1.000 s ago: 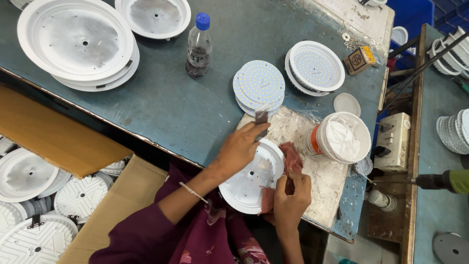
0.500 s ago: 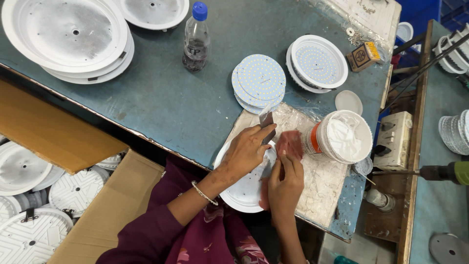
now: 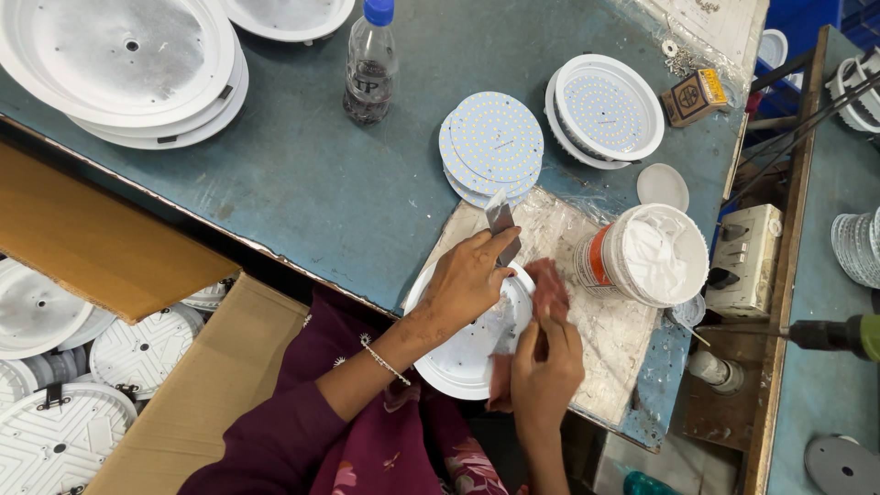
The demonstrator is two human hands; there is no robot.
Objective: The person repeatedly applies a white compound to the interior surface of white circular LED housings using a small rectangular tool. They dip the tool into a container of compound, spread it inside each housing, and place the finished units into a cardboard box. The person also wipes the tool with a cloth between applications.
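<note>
White round lamp housing (image 3: 463,353), shallow and dished, at near edge of blue surface (image 3: 312,183). Left hand (image 3: 467,275) presses it, gripping flat scraper (image 3: 500,220); right hand (image 3: 547,362) grips reddish cloth (image 3: 550,284). Cluttered workshop.

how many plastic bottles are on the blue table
1: a clear bottle with a blue cap stands near the table's far edge, between the stacked white housings and the dotted round boards.

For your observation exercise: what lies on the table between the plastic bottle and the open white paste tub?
In the head view, a stack of round LED boards lies between the plastic bottle and the paste tub.
</note>
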